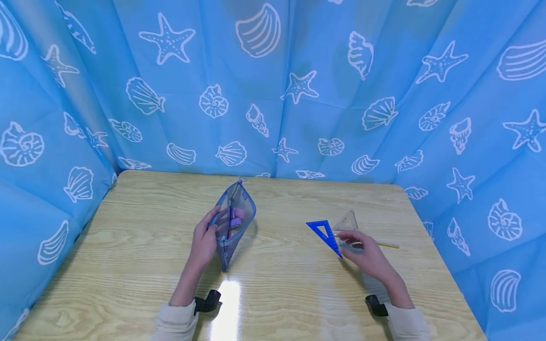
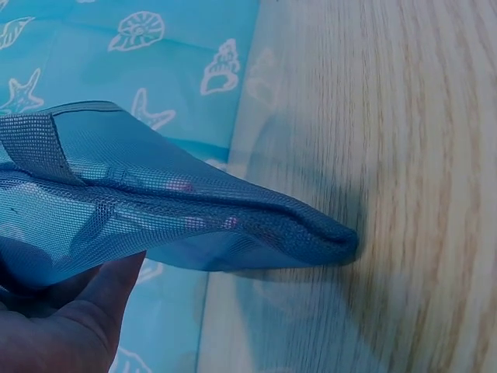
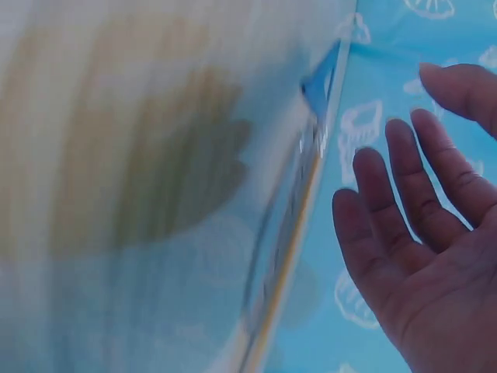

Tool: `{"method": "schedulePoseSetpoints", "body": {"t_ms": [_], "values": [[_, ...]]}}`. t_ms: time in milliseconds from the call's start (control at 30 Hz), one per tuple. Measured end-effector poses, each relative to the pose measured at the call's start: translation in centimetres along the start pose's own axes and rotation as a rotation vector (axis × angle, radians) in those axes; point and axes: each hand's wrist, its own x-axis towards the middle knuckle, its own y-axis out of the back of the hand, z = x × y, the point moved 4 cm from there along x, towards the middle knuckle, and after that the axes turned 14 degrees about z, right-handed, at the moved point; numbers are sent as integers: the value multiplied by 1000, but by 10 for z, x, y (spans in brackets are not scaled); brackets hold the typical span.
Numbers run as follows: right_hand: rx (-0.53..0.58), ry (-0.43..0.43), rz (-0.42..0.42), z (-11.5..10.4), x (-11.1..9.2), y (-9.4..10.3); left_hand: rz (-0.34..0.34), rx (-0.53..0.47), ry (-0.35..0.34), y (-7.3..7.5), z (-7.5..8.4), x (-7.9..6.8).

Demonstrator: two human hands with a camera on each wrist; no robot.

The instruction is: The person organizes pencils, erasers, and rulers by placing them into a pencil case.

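My left hand (image 1: 204,241) grips the side of a blue mesh zip pencil pouch (image 1: 246,201), which stands with its mouth spread. Inside it lie a pink block (image 1: 240,213), a purple block (image 1: 235,222) and other small items. In the left wrist view the pouch (image 2: 210,206) has one end down at the table, the thumb against its mesh. Above the table on the right, my right hand (image 1: 364,251) holds nothing; the right wrist view shows its fingers (image 3: 414,175) spread and apart. Nearest to it lie a blue set square (image 1: 317,225) and a clear curved piece (image 1: 352,248), partly hidden.
Behind the right hand lie a clear set square (image 1: 347,220) and a yellow pencil (image 1: 389,245). A blue curtain (image 1: 273,118) with white shells and starfish hangs around the back and sides of the wooden table (image 1: 141,222).
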Motion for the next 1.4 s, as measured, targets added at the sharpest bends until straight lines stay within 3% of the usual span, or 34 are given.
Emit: {"method": "schedulePoseSetpoints", "body": {"t_ms": [200, 333, 500, 867, 1100, 1400], "values": [[-143, 12, 63, 20, 6, 33, -8, 14, -9, -2, 1, -1], [-205, -13, 17, 36, 12, 45, -15, 29, -4, -2, 2, -1], [-251, -37, -72, 46, 18, 46, -18, 51, 0, -1, 3, -1], [-342, -52, -166, 47, 33, 36, -9, 46, 0, 0, 3, 0], [-323, -65, -201, 53, 38, 33, -10, 26, -17, 1, 2, 0], [-208, -110, -269, 61, 43, 35, -13, 39, -3, 3, 2, 0]]}}
